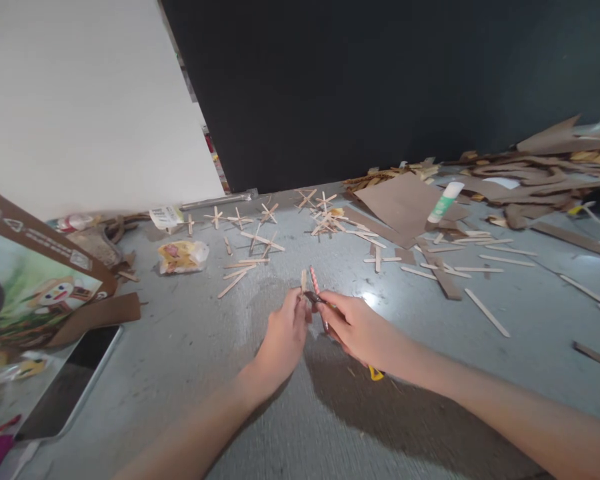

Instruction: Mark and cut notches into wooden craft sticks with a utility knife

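Note:
My left hand [283, 335] pinches a short wooden stick [303, 281] that stands upright above the grey floor. My right hand [354, 325] is closed round a red-striped tool [315, 281] with a dark tip and a yellow end [376, 374] that pokes out below my palm. The tool's tip meets the stick between my two hands. Both hands sit close together at the middle of the view.
Several loose wooden sticks and glued stick crosses [260, 240] lie ahead. A glue stick [445, 201] rests on brown cardboard [397, 203], with cardboard scraps [545, 167] at the right. A phone [70, 383], a printed box [25, 287] and a yellow packet [183, 256] lie at the left.

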`<state>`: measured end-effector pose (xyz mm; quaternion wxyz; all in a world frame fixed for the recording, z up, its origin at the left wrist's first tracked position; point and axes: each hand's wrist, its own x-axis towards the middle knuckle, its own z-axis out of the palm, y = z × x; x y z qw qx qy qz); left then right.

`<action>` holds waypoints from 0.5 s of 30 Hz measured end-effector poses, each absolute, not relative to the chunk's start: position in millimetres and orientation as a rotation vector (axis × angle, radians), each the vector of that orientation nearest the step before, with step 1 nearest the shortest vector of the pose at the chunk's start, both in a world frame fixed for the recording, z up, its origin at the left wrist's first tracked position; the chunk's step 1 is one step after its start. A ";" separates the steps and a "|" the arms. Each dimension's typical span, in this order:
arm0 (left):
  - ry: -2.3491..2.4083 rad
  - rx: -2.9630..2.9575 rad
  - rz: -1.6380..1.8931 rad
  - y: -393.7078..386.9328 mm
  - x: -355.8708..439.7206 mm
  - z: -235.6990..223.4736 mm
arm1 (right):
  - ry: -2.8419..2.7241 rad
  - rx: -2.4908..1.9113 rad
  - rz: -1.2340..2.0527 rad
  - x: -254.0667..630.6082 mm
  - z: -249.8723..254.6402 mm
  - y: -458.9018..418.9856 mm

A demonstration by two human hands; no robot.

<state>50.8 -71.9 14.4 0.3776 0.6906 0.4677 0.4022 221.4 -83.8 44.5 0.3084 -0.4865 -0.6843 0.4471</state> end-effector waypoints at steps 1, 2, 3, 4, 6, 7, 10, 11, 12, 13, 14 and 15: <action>1.183 1.738 1.037 -71.7 51.5 15.3 | -1.785 -1.280 1.221 221.0 44.5 -83.6; 1.170 1.700 1.049 -71.5 52.1 15.7 | -1.759 -1.279 1.268 220.6 44.4 -83.2; 1.160 1.657 1.062 -71.1 52.7 15.6 | -1.732 -1.282 1.320 220.3 44.1 -82.8; 1.156 1.613 1.072 -70.7 53.0 14.9 | -1.705 -1.286 1.373 220.2 43.7 -82.3; 1.157 1.545 1.082 -69.7 53.3 12.9 | -1.662 -1.279 1.450 220.2 42.8 -81.4; 1.157 1.525 1.082 -69.4 53.2 11.8 | -1.649 -1.269 1.470 220.3 42.4 -81.1; 1.152 1.504 1.087 -69.0 52.5 9.8 | -1.634 -1.226 1.488 220.9 42.7 -81.0; 1.150 1.503 1.092 -69.0 52.2 9.6 | -1.630 -1.217 1.494 221.2 43.1 -81.1; 1.151 1.503 1.094 -69.0 52.1 9.7 | -1.625 -1.213 1.501 221.4 43.5 -81.2; 1.150 1.503 1.094 -69.0 52.0 9.8 | -1.620 -1.210 1.510 221.8 43.8 -81.2; 1.151 1.505 1.095 -68.9 51.9 9.9 | -1.616 -1.206 1.522 222.2 43.9 -81.0; 1.152 1.509 1.096 -68.8 51.9 10.0 | -1.613 -1.199 1.538 222.7 43.7 -80.7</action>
